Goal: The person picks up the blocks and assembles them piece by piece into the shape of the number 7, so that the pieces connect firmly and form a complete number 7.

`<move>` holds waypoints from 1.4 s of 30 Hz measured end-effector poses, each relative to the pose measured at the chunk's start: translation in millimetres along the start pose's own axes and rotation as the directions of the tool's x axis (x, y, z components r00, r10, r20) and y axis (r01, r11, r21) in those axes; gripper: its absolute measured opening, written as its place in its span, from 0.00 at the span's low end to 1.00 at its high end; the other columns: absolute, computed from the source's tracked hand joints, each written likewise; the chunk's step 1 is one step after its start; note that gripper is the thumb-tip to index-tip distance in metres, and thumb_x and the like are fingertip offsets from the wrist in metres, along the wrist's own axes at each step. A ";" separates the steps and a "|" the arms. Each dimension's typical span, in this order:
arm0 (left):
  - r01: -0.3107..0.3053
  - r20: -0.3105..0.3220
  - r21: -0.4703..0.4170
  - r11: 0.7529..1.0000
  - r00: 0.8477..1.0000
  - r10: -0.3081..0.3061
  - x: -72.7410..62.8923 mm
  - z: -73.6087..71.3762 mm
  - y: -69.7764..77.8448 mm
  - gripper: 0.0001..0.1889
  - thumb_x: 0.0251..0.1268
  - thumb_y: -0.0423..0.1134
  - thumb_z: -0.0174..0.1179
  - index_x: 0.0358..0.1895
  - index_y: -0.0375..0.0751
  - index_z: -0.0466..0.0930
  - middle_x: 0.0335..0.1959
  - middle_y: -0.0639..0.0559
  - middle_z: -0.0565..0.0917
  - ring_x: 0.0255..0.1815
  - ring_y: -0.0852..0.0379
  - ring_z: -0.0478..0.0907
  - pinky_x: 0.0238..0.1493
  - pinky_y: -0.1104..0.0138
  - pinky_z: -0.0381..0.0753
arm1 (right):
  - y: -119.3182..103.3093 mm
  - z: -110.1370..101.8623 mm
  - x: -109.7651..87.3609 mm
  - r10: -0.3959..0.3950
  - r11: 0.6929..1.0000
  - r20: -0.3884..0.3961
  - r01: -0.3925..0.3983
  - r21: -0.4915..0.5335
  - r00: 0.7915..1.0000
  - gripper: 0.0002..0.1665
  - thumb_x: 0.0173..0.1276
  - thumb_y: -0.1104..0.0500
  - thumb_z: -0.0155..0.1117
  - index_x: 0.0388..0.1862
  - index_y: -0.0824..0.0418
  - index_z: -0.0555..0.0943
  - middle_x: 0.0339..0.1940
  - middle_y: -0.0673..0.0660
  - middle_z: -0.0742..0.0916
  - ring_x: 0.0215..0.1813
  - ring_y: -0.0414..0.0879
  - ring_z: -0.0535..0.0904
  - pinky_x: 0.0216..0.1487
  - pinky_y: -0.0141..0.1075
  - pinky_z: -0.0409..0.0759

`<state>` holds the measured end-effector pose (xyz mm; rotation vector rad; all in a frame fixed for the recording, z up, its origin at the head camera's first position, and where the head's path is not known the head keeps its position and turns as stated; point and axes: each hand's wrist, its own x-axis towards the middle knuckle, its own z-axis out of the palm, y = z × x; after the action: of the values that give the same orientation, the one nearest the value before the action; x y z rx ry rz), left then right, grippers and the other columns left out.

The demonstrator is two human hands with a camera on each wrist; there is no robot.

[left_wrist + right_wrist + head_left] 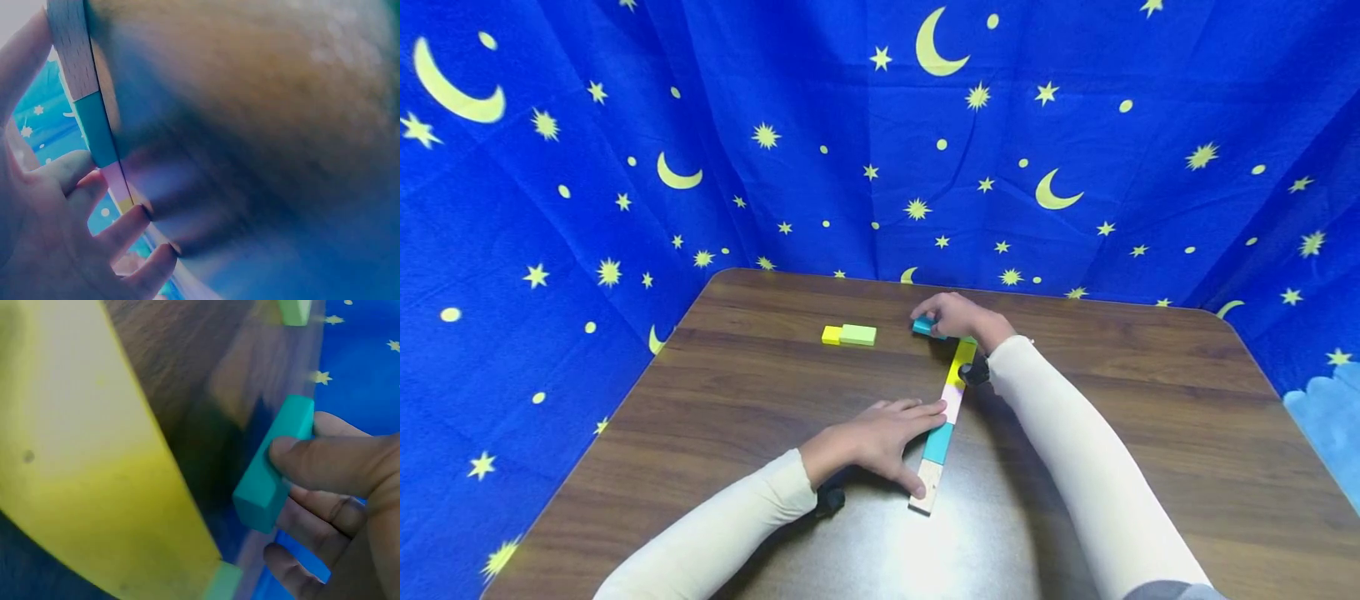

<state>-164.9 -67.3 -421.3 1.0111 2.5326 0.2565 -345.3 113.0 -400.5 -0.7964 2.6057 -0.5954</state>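
A straight row of blocks runs away from the near side: a plain wood block (928,483), a teal one (937,443), a pale pink one (952,403), a yellow one (962,360) and a green one (970,339) at the far end. Spread along the row's left side, my left hand (883,437) touches the wood block with its thumb and the pink block with a fingertip. Beyond the far end, my right hand (958,314) pinches a separate teal block (275,465) between thumb and fingers. The right wrist view shows the thumb on that block's face.
Left of the row's far end, a small yellow block (831,335) and a light green block (858,335) lie against each other on the brown wooden table (760,400). A blue curtain (820,100) with moons and stars hangs behind and beside the table.
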 end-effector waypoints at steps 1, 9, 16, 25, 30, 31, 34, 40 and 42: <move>0.001 0.000 0.001 1.000 1.000 -0.001 0.0 0.3 -0.2 0.54 0.50 0.69 0.67 0.80 0.58 0.52 0.83 0.65 0.48 0.82 0.49 0.52 0.78 0.49 0.58 | 0.7 1.4 1.7 0.006 1.000 -0.001 -0.006 -0.007 1.000 0.27 0.66 0.71 0.59 0.63 0.54 0.81 0.57 0.59 0.84 0.49 0.49 0.75 0.50 0.39 0.78; -0.003 -0.010 0.004 1.000 1.000 0.003 0.1 0.1 -0.5 0.55 0.49 0.70 0.68 0.80 0.58 0.52 0.83 0.65 0.48 0.82 0.49 0.52 0.78 0.50 0.57 | 2.9 2.2 4.9 0.000 1.000 0.011 0.000 -0.014 1.000 0.23 0.68 0.67 0.59 0.60 0.53 0.83 0.42 0.56 0.83 0.38 0.46 0.72 0.40 0.34 0.73; -0.004 -0.013 0.007 1.000 1.000 0.004 -0.7 0.0 -0.7 0.55 0.49 0.69 0.68 0.79 0.57 0.53 0.82 0.65 0.49 0.82 0.48 0.53 0.78 0.49 0.58 | 6.4 1.8 4.6 0.038 0.998 0.028 -0.039 0.045 0.999 0.22 0.72 0.64 0.58 0.63 0.54 0.81 0.60 0.61 0.84 0.58 0.53 0.79 0.60 0.47 0.79; -0.003 -0.015 0.011 1.000 1.000 0.003 -1.1 -0.9 -0.7 0.54 0.49 0.69 0.68 0.79 0.57 0.53 0.82 0.64 0.49 0.82 0.49 0.52 0.78 0.49 0.58 | 14.1 1.2 5.0 0.032 0.994 0.034 -0.036 0.106 0.999 0.22 0.72 0.65 0.58 0.63 0.56 0.81 0.64 0.62 0.82 0.66 0.57 0.77 0.68 0.52 0.75; -0.007 0.002 -0.002 1.000 1.000 0.007 -0.1 -1.1 -0.5 0.54 0.50 0.69 0.67 0.80 0.58 0.52 0.83 0.65 0.48 0.82 0.48 0.51 0.78 0.48 0.57 | 22.2 1.6 2.6 0.042 0.983 0.028 -0.047 0.180 0.999 0.22 0.71 0.67 0.58 0.62 0.57 0.81 0.66 0.63 0.81 0.67 0.58 0.76 0.69 0.53 0.74; -0.007 0.004 -0.004 1.000 1.000 0.007 0.1 -1.0 -0.6 0.54 0.50 0.69 0.67 0.80 0.58 0.52 0.83 0.65 0.48 0.82 0.48 0.51 0.78 0.48 0.57 | 23.5 1.7 2.2 0.039 0.981 0.027 -0.044 0.190 0.999 0.22 0.71 0.67 0.57 0.62 0.57 0.81 0.66 0.63 0.81 0.67 0.58 0.76 0.69 0.53 0.74; -0.002 0.009 -0.003 1.000 1.000 0.002 0.3 -1.0 -0.9 0.54 0.50 0.69 0.67 0.80 0.58 0.51 0.83 0.65 0.47 0.83 0.48 0.51 0.78 0.49 0.57 | 26.2 1.6 1.3 0.037 0.978 0.021 -0.040 0.205 0.999 0.22 0.70 0.67 0.57 0.62 0.57 0.82 0.66 0.63 0.81 0.67 0.58 0.76 0.69 0.54 0.73; -0.003 0.004 0.003 1.000 1.000 0.003 0.4 -0.5 -1.7 0.54 0.50 0.69 0.67 0.80 0.58 0.51 0.83 0.65 0.47 0.82 0.48 0.51 0.78 0.48 0.57 | 28.8 1.4 -0.2 0.040 0.973 0.019 -0.043 0.226 0.999 0.22 0.70 0.67 0.57 0.61 0.56 0.82 0.66 0.62 0.81 0.68 0.59 0.75 0.70 0.55 0.73; -0.004 0.004 0.001 1.000 1.000 0.004 0.3 -0.4 -1.8 0.54 0.50 0.69 0.67 0.80 0.58 0.51 0.83 0.65 0.47 0.82 0.48 0.51 0.78 0.48 0.57 | 29.5 1.8 -0.3 0.043 0.970 0.023 -0.047 0.238 0.999 0.22 0.69 0.67 0.58 0.61 0.56 0.82 0.66 0.62 0.81 0.68 0.59 0.75 0.70 0.55 0.73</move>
<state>-166.3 -68.4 -421.6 1.0159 2.5276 0.2535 -357.3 134.9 -416.3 -0.6610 2.4670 -0.8649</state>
